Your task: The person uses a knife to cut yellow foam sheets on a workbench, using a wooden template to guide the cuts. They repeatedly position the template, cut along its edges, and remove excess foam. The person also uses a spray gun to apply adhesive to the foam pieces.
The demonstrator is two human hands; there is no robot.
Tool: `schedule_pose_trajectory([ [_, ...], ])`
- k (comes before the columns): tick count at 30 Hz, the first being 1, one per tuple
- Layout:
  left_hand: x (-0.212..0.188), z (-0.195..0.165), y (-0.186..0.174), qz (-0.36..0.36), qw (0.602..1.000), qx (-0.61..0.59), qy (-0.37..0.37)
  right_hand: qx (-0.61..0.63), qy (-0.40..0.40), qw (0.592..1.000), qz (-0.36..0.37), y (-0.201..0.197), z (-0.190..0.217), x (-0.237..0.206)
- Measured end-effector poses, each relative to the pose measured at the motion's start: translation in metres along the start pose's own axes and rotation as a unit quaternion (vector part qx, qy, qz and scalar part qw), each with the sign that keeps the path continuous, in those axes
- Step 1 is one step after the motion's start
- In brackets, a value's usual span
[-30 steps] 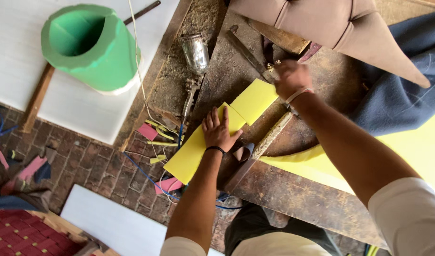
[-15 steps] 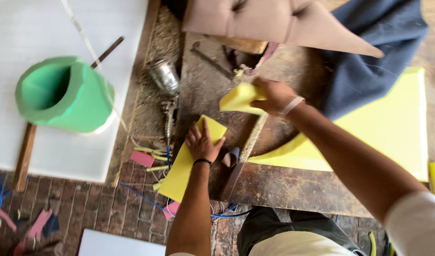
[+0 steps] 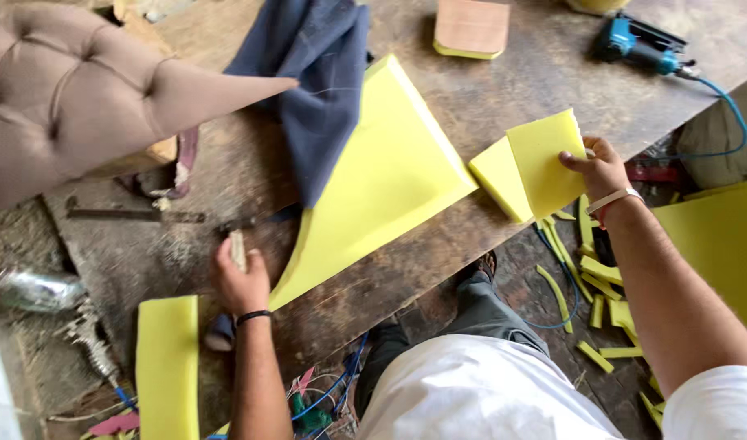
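Observation:
My right hand [image 3: 599, 169] grips a square yellow foam piece [image 3: 546, 160] and holds it out over the table's right edge, overlapping a second yellow foam block [image 3: 497, 178] on the table. My left hand [image 3: 241, 279] is closed around a wooden handle [image 3: 237, 248], resting on the worn wooden table [image 3: 487, 98] beside a large yellow foam sheet [image 3: 382, 179]. A narrow yellow foam strip [image 3: 167, 367] lies at the table's near left, just left of that hand.
A brown tufted cushion [image 3: 72, 98] and dark blue cloth [image 3: 316, 90] lie at the back left. A blue power tool [image 3: 638, 45] with cord sits at the back right, a foam-backed pad [image 3: 471, 28] beside it. Foam offcuts [image 3: 597, 277] litter the floor; a metal spray gun [image 3: 39, 293] lies far left.
My right hand has carried the cut yellow foam piece away to the right. My left hand left the foam strip and now holds the wooden handle. The view swung right.

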State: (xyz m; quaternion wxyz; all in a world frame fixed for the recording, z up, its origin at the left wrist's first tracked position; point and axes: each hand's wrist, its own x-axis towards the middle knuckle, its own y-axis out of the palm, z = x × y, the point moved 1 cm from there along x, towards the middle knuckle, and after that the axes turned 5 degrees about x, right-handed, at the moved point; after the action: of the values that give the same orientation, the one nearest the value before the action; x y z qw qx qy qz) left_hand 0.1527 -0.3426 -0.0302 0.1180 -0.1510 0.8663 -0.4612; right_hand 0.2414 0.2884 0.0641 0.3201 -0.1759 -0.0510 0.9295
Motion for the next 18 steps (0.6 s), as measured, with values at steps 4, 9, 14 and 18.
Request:
schedule_pose_trajectory([
  [4, -0.092, -0.186, 0.106, 0.095, 0.931, -0.116, 0.332, 0.007, 0.018, 1.0, 0.0, -0.08, -0.019, 0.066],
  [9, -0.187, -0.365, 0.223, 0.283, 0.883, -0.023, 0.373, -0.076, 0.022, 0.995, 0.057, -0.087, -0.04, 0.162],
  [14, -0.219, -0.42, 0.298, 0.353, 0.869, 0.214, 0.272, 0.012, 0.088, 0.984, 0.157, -0.057, -0.082, 0.189],
  [18, -0.219, -0.41, 0.311, 0.381, 0.846, 0.271, 0.256, 0.043, 0.107, 0.974, 0.196, -0.046, -0.104, 0.188],
])
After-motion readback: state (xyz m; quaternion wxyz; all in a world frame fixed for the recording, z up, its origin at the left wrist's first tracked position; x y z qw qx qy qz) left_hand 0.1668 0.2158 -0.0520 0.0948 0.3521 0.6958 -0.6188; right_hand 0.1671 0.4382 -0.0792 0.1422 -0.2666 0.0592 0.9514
